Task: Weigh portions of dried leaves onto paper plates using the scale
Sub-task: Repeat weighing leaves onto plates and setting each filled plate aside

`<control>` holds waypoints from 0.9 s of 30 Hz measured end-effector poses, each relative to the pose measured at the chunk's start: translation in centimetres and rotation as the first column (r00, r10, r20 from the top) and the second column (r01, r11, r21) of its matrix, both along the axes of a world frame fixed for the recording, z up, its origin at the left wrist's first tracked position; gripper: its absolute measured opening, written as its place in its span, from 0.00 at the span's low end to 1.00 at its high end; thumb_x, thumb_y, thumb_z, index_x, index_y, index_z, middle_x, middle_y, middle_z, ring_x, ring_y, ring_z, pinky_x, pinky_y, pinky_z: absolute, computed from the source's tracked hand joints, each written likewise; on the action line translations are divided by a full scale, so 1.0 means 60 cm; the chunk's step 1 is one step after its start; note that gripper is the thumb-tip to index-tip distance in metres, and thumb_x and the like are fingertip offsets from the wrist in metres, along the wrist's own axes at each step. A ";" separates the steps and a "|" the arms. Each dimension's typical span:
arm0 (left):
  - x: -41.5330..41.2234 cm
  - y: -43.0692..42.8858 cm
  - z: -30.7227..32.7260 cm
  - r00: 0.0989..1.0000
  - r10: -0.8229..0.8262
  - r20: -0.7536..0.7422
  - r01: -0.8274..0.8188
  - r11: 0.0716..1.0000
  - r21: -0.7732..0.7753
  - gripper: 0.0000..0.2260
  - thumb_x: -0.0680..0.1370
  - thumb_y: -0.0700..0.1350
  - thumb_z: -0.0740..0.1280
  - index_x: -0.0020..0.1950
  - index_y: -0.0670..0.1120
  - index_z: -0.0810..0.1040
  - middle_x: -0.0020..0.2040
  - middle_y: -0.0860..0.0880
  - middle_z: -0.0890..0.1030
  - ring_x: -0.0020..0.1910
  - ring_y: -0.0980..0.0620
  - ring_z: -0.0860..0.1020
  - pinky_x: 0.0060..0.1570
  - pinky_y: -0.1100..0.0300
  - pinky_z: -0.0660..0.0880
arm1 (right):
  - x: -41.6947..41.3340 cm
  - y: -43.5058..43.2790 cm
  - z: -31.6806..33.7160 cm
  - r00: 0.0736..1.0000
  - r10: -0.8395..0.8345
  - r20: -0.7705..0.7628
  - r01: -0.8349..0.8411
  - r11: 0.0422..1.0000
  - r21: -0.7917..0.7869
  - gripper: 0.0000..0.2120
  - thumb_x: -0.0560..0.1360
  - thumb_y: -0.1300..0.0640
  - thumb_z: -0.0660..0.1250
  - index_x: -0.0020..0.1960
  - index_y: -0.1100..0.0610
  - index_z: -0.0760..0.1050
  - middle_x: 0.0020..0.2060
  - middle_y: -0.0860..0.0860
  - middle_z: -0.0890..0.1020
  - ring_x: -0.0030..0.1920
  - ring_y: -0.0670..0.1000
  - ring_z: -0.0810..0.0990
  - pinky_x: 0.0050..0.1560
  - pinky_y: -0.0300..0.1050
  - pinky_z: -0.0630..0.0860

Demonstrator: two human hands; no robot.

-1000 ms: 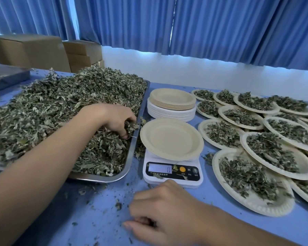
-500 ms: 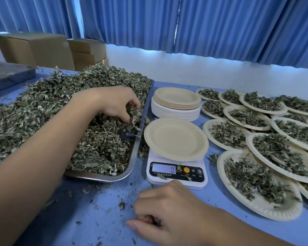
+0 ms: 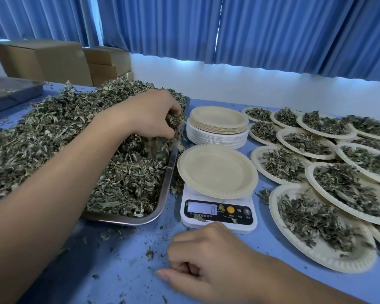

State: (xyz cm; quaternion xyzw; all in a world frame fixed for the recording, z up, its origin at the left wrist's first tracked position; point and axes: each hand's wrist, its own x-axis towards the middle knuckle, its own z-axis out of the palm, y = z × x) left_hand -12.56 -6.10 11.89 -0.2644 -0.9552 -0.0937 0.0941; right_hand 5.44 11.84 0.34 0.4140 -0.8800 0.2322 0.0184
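Note:
A steel tray (image 3: 165,189) on the left holds a big heap of dried leaves (image 3: 53,132). My left hand (image 3: 154,115) grips a handful of leaves, lifted above the tray's right edge, with bits trailing down. An empty paper plate (image 3: 217,170) lies on the white scale (image 3: 219,224), whose display reads 0. My right hand (image 3: 206,260) rests on the blue table in front of the scale, fingers loosely curled, holding nothing.
A stack of empty plates (image 3: 217,128) stands behind the scale. Several filled plates (image 3: 320,229) overlap on the right. Cardboard boxes (image 3: 44,60) and a dark tray (image 3: 9,93) are at the back left. Leaf crumbs litter the blue table (image 3: 110,260).
My left hand has risen out of the heap with a handful of leaves and moved right, toward the tray's edge. My right hand has stayed put.

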 end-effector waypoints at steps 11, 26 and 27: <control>0.031 0.064 -0.034 0.897 -0.291 0.334 0.210 0.943 0.256 0.17 0.70 0.56 0.79 0.57 0.58 0.83 0.54 0.56 0.82 0.50 0.64 0.80 0.54 0.58 0.77 | 0.001 0.000 0.005 1.000 -0.006 0.014 0.006 1.000 -0.012 0.19 0.82 0.47 0.66 0.36 0.55 0.71 0.31 0.47 0.72 0.32 0.49 0.68 0.36 0.50 0.71; -0.032 -0.014 -0.065 0.827 0.276 0.489 -0.058 0.908 -0.415 0.29 0.69 0.50 0.81 0.67 0.53 0.74 0.62 0.48 0.73 0.46 0.49 0.78 0.33 0.57 0.82 | 0.000 0.000 0.000 1.000 -0.012 0.007 0.012 1.000 -0.013 0.19 0.82 0.47 0.66 0.36 0.54 0.70 0.31 0.47 0.71 0.32 0.48 0.69 0.36 0.49 0.71; -0.032 -0.011 -0.069 0.825 0.278 0.492 -0.065 0.912 -0.406 0.28 0.68 0.48 0.82 0.65 0.51 0.76 0.60 0.46 0.75 0.45 0.48 0.79 0.34 0.57 0.82 | 0.000 0.000 0.000 1.000 -0.013 0.007 0.013 1.000 -0.014 0.19 0.82 0.47 0.66 0.36 0.55 0.71 0.31 0.47 0.71 0.32 0.49 0.69 0.36 0.49 0.71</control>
